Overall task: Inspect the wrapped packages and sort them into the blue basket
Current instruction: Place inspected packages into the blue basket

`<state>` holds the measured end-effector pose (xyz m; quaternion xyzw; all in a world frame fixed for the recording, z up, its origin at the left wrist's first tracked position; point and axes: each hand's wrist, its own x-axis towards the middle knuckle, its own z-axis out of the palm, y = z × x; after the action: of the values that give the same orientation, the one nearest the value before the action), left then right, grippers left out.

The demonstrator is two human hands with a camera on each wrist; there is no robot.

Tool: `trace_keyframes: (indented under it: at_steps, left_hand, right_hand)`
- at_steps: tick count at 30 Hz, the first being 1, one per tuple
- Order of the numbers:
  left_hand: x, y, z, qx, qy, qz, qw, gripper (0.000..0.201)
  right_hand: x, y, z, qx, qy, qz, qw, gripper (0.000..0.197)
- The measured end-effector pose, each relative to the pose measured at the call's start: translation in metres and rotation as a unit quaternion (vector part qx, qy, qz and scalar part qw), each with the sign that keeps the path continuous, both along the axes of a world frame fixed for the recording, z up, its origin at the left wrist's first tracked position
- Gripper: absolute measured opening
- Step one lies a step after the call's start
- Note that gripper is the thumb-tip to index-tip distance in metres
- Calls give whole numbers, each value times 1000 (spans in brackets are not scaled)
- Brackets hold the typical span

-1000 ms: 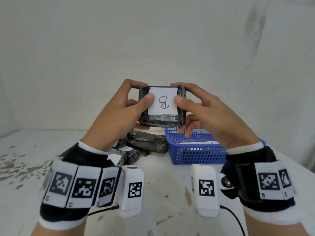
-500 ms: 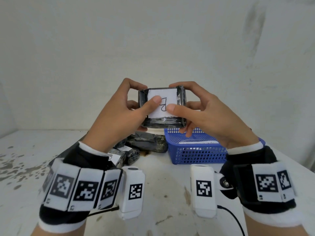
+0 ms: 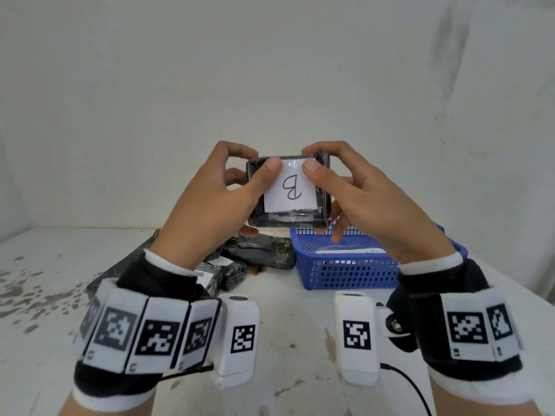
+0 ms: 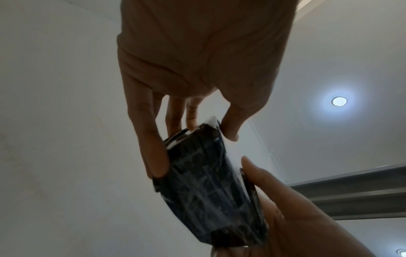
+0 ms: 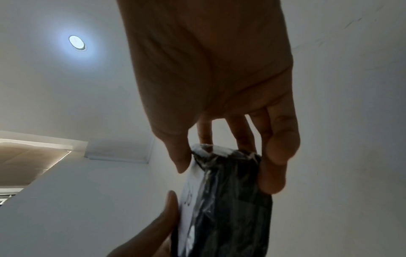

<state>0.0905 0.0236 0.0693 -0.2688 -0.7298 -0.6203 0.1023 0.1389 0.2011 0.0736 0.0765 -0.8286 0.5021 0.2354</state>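
Wrist bands with square black-and-white markers sit nearest the camera, one on each forearm, above the near edge of the tabletop [image 3: 294, 325]. Beyond them both hands are raised over the middle of the table. The left hand [image 3: 207, 202] grips the left end of a wrapped package [image 3: 289, 217], thumb on its front face and fingers curled over its top and behind it. The right hand [image 3: 369, 205] grips the right end in the same manner, thumb on the front, index finger over the top edge. The package is black, covered in clear film, held off the table and clear of everything below it. A white label [image 3: 289, 187] on its front face carries a handwritten letter B, seen upside down from the head view. Both thumbs touch the upper part of the label. The wrist views confirm fingers behind and thumbs in front on each end [image 4: 197, 182] [image 5: 228, 200].

Further back, the blue basket [image 3: 351, 271] stands on the tabletop toward the right edge, below and just behind the held package; a white slip lies inside it. Just left of the basket, a pile of black wrapped packages [image 3: 258, 253] rests on the table, some with white labels showing. A white wall [image 3: 270, 70] closes the far side.
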Motion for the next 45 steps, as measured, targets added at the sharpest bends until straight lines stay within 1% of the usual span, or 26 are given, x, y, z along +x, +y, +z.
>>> trace_keyframes:
  at_steps: [2,5,6,8,9,12,13,16,19,21,24,27,28,31,32,35,36,39,42,43,45]
  left_hand:
    - [1,0,0,-13,-5,5,1000,43]
    - [4,0,1,-38,-20,-11,999,42]
    - [4,0,2,-36,-25,-21,999,39]
    - [4,0,3,-21,-26,-38,999,32]
    - [3,-1,3,-13,-22,-44,999,32]
    - [1,-3,3,2,2,-41,999,40]
    - [0,-4,3,3,11,-40,999,39]
    - [0,-6,4,9,24,-43,999,30]
    - [0,-6,4,7,27,-49,998,28]
    - [1,-6,4,8,30,-54,998,28]
    - [1,-5,4,13,30,-48,998,33]
    - [0,-4,3,9,32,-45,998,33]
    - [0,-4,3,7,29,-47,998,31]
    - [0,-4,4,1,13,-57,998,25]
    - [1,-5,4,-3,12,-58,998,23]
    - [3,-5,5,-11,10,-53,998,18]
    - [3,-5,6,-11,7,-54,998,16]
    - [5,-6,6,-11,-1,-70,997,15]
    - [6,-5,6,2,6,-71,997,17]
    - [6,-5,6,8,14,-70,997,17]
    - [6,-4,6,22,11,-67,997,24]
  right_hand:
    - [-1,1,-1,0,5,-14,1000,31]
    - [-1,1,-2,11,17,-18,1000,34]
    - [0,0,-1,11,20,-17,1000,39]
    - [1,-2,0,-7,19,-13,1000,58]
    - [0,-1,0,-18,18,-7,1000,60]
    - [-1,1,1,-31,13,8,999,35]
    - [-1,2,0,-36,9,14,999,33]
    - [-2,2,-1,-35,4,20,999,34]
    - [0,-1,0,-25,6,14,1000,37]
    - [2,-3,1,-25,-2,15,1000,37]
    - [4,-4,2,-26,-3,22,999,33]
    - [4,-4,1,-21,3,17,1000,42]
    - [4,-3,1,-25,8,17,1000,41]
    - [3,-3,1,-39,22,14,999,27]
    - [3,-3,1,-43,26,13,999,28]
    - [2,-1,1,-44,32,12,998,44]
    - [3,-1,1,-44,33,12,998,46]
    - [3,0,2,-44,36,17,998,39]
    - [3,-1,1,-47,36,16,998,45]
    - [3,-2,0,-44,38,15,998,44]
    - [3,-2,0,-38,42,19,998,30]
